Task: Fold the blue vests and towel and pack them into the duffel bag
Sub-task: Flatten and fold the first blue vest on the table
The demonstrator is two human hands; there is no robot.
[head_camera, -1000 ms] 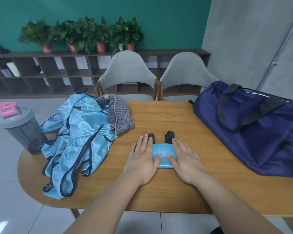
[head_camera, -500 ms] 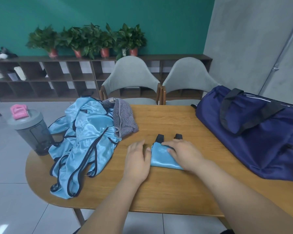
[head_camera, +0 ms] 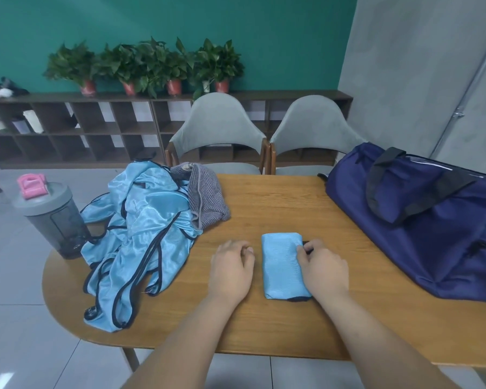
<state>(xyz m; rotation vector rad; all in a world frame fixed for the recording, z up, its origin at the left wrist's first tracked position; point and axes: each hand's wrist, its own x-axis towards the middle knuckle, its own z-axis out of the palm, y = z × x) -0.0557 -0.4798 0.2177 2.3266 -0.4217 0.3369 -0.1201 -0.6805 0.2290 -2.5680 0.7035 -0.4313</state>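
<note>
A folded blue vest [head_camera: 281, 263] lies as a small packet on the wooden table [head_camera: 278, 203], long side running away from me. My right hand [head_camera: 321, 266] grips the packet's right edge with curled fingers. Just left of the packet, my left hand [head_camera: 232, 266] rests on the table with loosely curled fingers, not touching the cloth. A heap of unfolded blue vests [head_camera: 135, 237] with black trim covers the table's left part. The grey striped towel [head_camera: 206, 199] lies crumpled at the heap's far right. The navy duffel bag [head_camera: 421, 220] stands at the right, its zip seemingly closed.
A grey shaker bottle [head_camera: 52, 220] with a pink cap stands at the table's left edge, touching the vest heap. Two grey chairs [head_camera: 218, 136] are pushed in at the far side. A low shelf with potted plants [head_camera: 141, 66] lines the green wall.
The folded vest has been turned a quarter turn, so its long side now points away from me. My left hand has come off it; my right hand now grips its right edge.
</note>
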